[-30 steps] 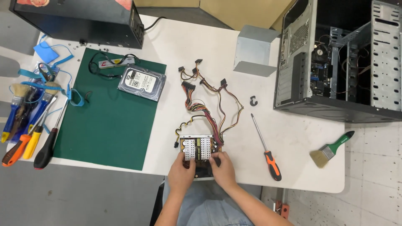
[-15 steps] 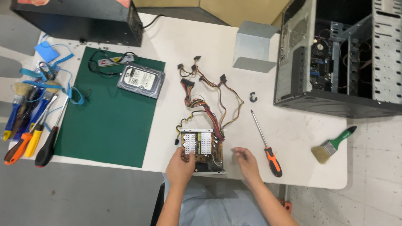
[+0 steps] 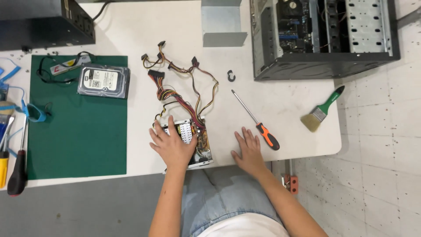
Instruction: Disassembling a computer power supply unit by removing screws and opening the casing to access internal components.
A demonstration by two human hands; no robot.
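Left hand (image 3: 172, 147) is flat on top of the opened power supply (image 3: 193, 142) at the table's (image 3: 184, 26) front edge, fingers spread, pressing rather than gripping. Its cable bundle (image 3: 177, 81) trails off toward the back. Right hand (image 3: 249, 149) lies open on the table, empty, just beside the screwdriver (image 3: 256, 120).

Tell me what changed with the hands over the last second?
The right hand let go of the opened power supply and slid right; it now lies flat on the table, beside the orange-handled screwdriver. The left hand stayed on the power supply. The cable bundle, hard drive and brush lie as before.
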